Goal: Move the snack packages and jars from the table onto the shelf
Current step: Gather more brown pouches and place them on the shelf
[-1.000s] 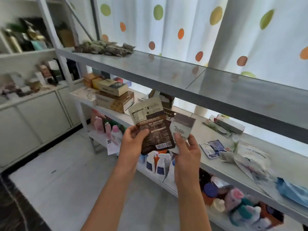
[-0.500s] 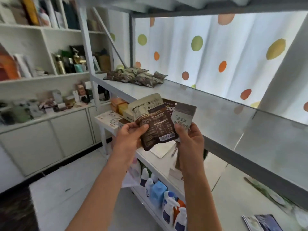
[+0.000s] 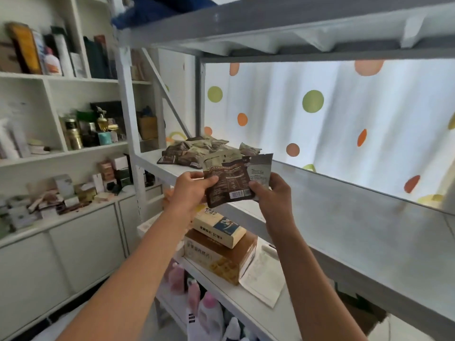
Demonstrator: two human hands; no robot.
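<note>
Snack packages (image 3: pixel 230 179), a small fan of brown and tan pouches with a grey one tucked at the right, are held up in the air in front of a grey shelf (image 3: pixel 344 217), above its front edge. The front pouch shows a printed panel and a barcode near its lower edge. The left hand (image 3: pixel 190 188) pinches the left side of the fan, thumb pressed across the dark pouch's face and fingers curled behind it. The right hand (image 3: pixel 273 193) grips the right side, thumb on the front near the barcode, fingers wrapped around the back of the grey pouch. Both bare forearms reach up from the bottom of the view.

Just beyond the held pouches, a pile of similar packets (image 3: pixel 197 152) lies on the shelf's far left end, close to the white upright post (image 3: pixel 129 114). Behind the shelf hangs a white curtain (image 3: pixel 332 114) dotted with green and orange spots, lit from behind. Another grey shelf board (image 3: pixel 283 23) runs overhead.

Below the hands, on a white table (image 3: pixel 248 306), two cardboard boxes (image 3: pixel 219 244) sit stacked, the smaller cream one on top of the larger brown one, with a sheet of paper (image 3: pixel 263 279) lying beside them. Pink-capped bottles (image 3: pixel 204 306) stand on a lower level. At left, white wall shelving (image 3: pixel 61 148) carries bottles, jars and small boxes above closed cabinets (image 3: pixel 73 254).
</note>
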